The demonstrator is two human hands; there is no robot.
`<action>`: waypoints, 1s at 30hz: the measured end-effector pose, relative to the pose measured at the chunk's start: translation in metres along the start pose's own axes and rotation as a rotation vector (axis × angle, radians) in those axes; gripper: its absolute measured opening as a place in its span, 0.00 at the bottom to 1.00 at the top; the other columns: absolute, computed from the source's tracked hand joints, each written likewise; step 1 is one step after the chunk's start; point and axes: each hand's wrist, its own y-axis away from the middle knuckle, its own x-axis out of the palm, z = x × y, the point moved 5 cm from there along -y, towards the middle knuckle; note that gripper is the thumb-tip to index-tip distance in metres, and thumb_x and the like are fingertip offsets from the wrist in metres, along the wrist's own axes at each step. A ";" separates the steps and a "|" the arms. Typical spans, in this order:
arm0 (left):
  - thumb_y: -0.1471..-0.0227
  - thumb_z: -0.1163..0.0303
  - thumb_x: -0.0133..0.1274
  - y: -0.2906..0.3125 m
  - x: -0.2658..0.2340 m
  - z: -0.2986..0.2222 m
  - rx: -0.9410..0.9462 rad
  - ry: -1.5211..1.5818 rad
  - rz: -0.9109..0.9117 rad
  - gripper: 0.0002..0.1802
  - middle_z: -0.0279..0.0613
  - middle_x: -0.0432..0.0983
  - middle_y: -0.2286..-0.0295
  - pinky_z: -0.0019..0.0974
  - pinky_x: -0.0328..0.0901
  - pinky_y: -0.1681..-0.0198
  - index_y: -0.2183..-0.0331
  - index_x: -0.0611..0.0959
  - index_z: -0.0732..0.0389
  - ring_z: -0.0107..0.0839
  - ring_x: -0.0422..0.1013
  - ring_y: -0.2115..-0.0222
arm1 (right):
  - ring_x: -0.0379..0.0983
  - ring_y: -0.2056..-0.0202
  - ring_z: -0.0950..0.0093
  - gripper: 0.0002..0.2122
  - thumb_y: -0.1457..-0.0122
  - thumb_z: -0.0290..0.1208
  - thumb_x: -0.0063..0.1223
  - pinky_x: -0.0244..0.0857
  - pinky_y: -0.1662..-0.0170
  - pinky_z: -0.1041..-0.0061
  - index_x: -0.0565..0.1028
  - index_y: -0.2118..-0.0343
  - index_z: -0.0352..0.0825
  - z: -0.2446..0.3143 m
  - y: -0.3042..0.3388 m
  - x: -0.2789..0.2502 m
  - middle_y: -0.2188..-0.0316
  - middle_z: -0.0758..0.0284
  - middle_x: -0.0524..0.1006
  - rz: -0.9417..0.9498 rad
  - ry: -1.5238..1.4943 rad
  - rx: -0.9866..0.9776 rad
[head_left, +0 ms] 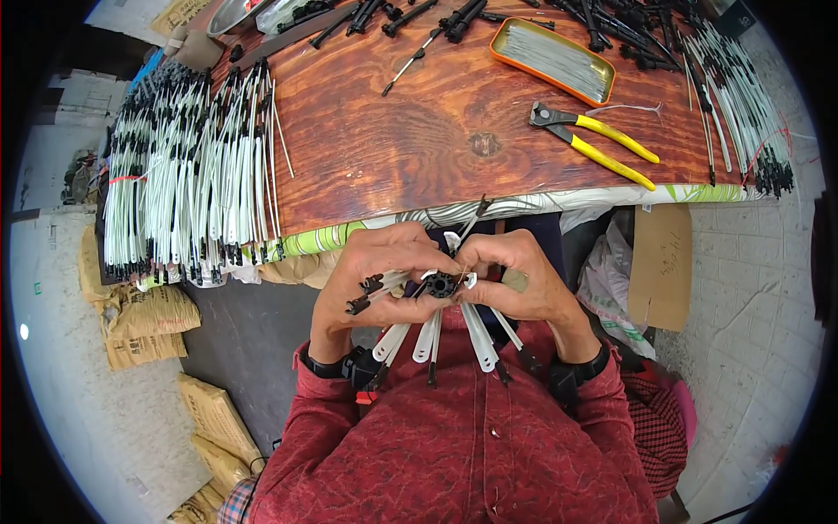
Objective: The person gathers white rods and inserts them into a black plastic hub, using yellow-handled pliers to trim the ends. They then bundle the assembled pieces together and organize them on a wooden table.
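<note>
In front of my chest, my left hand (375,262) is closed around an umbrella frame, its thumb and fingers on either side of the round black notched hub (442,284). White ribs (477,339) with black end pieces fan out from the hub, several of them pointing down toward my shirt. My right hand (522,278) is closed at the hub's right side, with fingers pinched by a white rib end (471,280). A thin wire seems to show near those fingertips, too fine to follow. Parts of the frame are hidden behind both hands.
Yellow-handled end-cutting pliers (602,144) lie on the wooden table (367,131), near an orange-rimmed tin (559,61) of thin wires. Rib bundles stand left (192,175) and right (733,105). Black shafts (454,22) lie at the back. A cardboard piece (661,266) stands below the table.
</note>
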 end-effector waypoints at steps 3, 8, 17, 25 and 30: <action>0.64 0.76 0.69 0.002 0.001 -0.001 -0.008 -0.006 0.012 0.17 0.35 0.76 0.77 0.28 0.62 0.77 0.66 0.88 0.58 0.24 0.70 0.79 | 0.71 0.77 0.83 0.09 0.51 0.27 0.68 0.64 0.73 0.80 0.77 0.71 0.32 -0.002 0.001 0.000 0.77 0.72 0.77 0.013 -0.053 0.048; 0.66 0.68 0.71 0.003 -0.001 0.001 -0.033 -0.015 0.095 0.20 0.44 0.80 0.72 0.33 0.68 0.74 0.66 0.87 0.61 0.34 0.76 0.74 | 0.74 0.75 0.83 0.08 0.50 0.24 0.67 0.66 0.71 0.81 0.76 0.70 0.31 -0.004 0.004 0.002 0.76 0.72 0.79 -0.001 -0.168 0.080; 0.65 0.76 0.69 0.002 -0.001 0.001 0.047 0.017 0.060 0.19 0.34 0.74 0.78 0.29 0.62 0.78 0.64 0.88 0.58 0.25 0.70 0.80 | 0.71 0.79 0.84 0.07 0.47 0.24 0.64 0.63 0.74 0.81 0.76 0.68 0.31 -0.003 0.008 0.000 0.80 0.71 0.76 -0.036 -0.212 0.018; 0.66 0.76 0.70 0.003 0.000 0.000 0.067 0.038 0.069 0.19 0.35 0.74 0.78 0.30 0.61 0.77 0.64 0.88 0.59 0.25 0.70 0.80 | 0.76 0.69 0.77 0.10 0.52 0.26 0.69 0.66 0.67 0.78 0.77 0.71 0.31 0.010 0.008 -0.004 0.70 0.66 0.79 -0.092 -0.010 -0.043; 0.65 0.75 0.70 0.000 0.002 -0.003 -0.003 0.039 0.124 0.19 0.36 0.75 0.78 0.30 0.61 0.76 0.64 0.88 0.60 0.26 0.70 0.78 | 0.76 0.66 0.70 0.11 0.57 0.25 0.70 0.67 0.64 0.73 0.78 0.72 0.31 0.012 0.010 -0.006 0.68 0.62 0.77 -0.108 0.033 -0.173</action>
